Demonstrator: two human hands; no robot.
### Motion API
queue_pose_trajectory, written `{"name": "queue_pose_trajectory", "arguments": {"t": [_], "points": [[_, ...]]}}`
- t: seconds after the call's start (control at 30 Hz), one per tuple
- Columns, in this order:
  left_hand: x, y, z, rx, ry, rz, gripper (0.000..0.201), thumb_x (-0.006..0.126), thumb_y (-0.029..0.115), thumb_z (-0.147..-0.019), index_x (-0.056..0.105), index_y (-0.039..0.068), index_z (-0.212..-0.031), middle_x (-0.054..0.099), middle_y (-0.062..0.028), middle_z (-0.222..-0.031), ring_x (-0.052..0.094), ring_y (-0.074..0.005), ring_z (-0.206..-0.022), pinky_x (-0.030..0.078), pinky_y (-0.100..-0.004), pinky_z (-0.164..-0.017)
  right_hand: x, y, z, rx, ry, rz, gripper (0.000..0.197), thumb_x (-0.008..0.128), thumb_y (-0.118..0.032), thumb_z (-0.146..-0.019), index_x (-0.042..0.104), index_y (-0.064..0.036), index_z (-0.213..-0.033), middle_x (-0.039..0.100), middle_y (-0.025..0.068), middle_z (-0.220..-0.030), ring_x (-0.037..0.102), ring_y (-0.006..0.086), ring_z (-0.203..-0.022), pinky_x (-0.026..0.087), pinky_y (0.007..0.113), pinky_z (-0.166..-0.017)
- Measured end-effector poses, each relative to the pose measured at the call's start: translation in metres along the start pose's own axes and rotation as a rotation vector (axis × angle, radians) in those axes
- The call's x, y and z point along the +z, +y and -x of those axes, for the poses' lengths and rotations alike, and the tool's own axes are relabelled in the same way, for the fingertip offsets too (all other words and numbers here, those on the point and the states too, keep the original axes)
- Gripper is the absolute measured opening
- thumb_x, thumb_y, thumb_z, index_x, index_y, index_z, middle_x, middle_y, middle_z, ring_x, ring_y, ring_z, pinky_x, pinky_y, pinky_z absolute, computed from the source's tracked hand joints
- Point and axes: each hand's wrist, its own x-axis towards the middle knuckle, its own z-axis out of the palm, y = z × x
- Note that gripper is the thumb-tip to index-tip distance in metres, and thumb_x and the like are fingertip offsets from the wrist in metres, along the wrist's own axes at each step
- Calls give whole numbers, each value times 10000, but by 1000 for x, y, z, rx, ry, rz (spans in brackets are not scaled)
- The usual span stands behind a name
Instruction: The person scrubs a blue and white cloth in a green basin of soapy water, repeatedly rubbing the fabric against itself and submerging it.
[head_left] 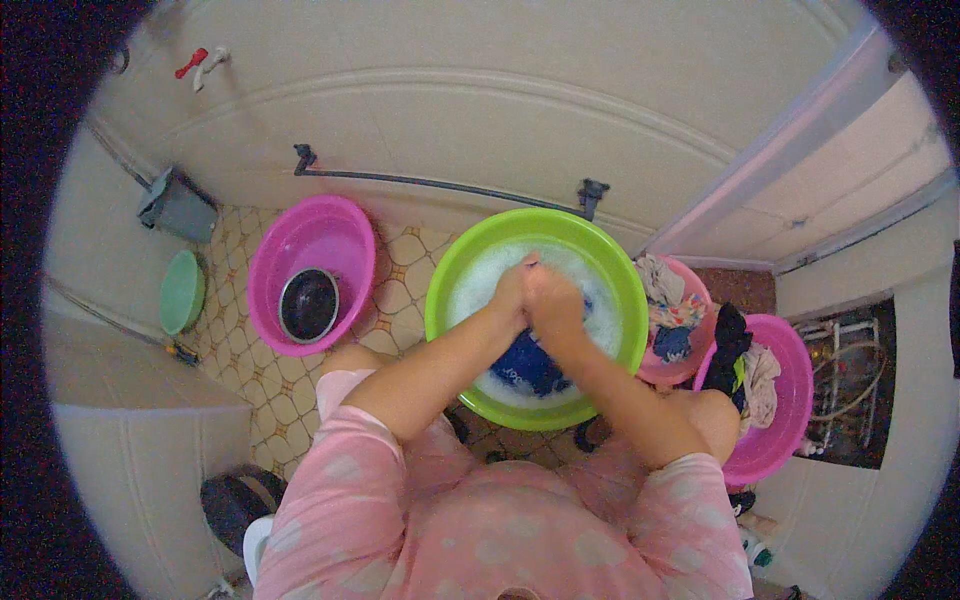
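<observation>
A large lime-green basin (637, 335) stands in front of me, with white suds (470, 300) over the water in it. A dark blue garment (528, 368) with pale lettering lies in the suds, partly sunk. Above it my left hand (514, 287) and my right hand (553, 298) are pressed together near the middle of the basin. Both are closed on the blue garment, whose cloth shows below and beside the right hand. The cloth between the fingers is mostly hidden.
A magenta basin (262, 270) holding a dark round bowl (309, 306) stands at left, near a green basin (182, 292) and grey bin (182, 207). At right, a pink basin (700, 287) and another magenta basin (797, 400) hold clothes. A dark pipe (440, 186) runs along the wall.
</observation>
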Motion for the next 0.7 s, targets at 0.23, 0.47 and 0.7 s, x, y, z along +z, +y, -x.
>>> {"name": "queue_pose_trajectory", "arguments": {"t": [0.23, 0.47, 0.7], "points": [[48, -23, 12, 205, 293, -166, 319, 467, 369, -833, 559, 70, -897, 586, -69, -833, 556, -171, -766, 439, -327, -681, 7, 46, -5, 121, 181, -127, 128, 456, -125, -776, 535, -35, -822, 559, 126, -702, 574, 298, -607, 462, 396, -544], [-13, 6, 9, 11, -36, -58, 297, 424, 340, -855, 554, 80, -923, 587, -73, -876, 566, -203, -807, 449, -342, -698, 2, -20, 7, 81, 63, -254, 111, 478, -157, -807, 491, -59, -754, 496, 123, -671, 522, 303, -595, 414, 399, -483], [58, 0, 25, 149, 279, -145, 353, 429, 360, -857, 549, 60, -1001, 585, -93, -947, 560, -202, -852, 431, -343, -778, 3, 48, -12, 317, 39, -389, 164, 419, -183, -832, 532, -65, -845, 554, 111, -798, 546, 330, -700, 453, 421, -622]]}}
